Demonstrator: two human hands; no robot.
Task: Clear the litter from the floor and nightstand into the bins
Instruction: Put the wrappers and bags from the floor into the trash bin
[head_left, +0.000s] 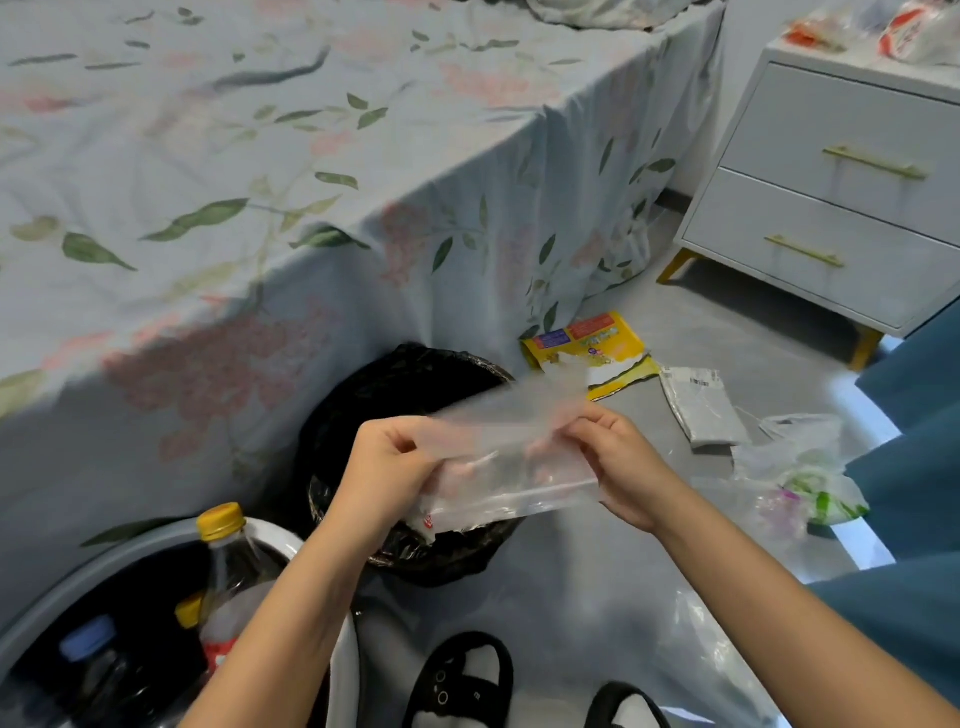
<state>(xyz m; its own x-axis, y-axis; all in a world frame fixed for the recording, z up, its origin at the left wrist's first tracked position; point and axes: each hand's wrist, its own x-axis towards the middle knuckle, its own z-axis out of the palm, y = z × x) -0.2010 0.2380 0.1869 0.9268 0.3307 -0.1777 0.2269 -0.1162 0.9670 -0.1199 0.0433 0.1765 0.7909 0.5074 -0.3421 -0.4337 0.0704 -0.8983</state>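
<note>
Both hands hold a clear plastic bag (511, 457) over the black-lined bin (384, 395). My left hand (387, 467) grips the bag's left end and my right hand (615, 462) grips its right end. The bag is blurred. On the floor beyond lie a yellow wrapper (587, 340), a grey parcel bag (701, 408) and a crumpled clear bag with green print (810, 483). More wrappers (914, 31) sit on the white nightstand (841, 192) at the top right.
A white-rimmed bin (130, 566) at the lower left holds a yellow-capped bottle (228, 566) and other bottles. The bed with a floral sheet (260, 182) fills the left. Black sandals (462, 680) are at the bottom. A clear plastic sheet (711, 649) lies by my right arm.
</note>
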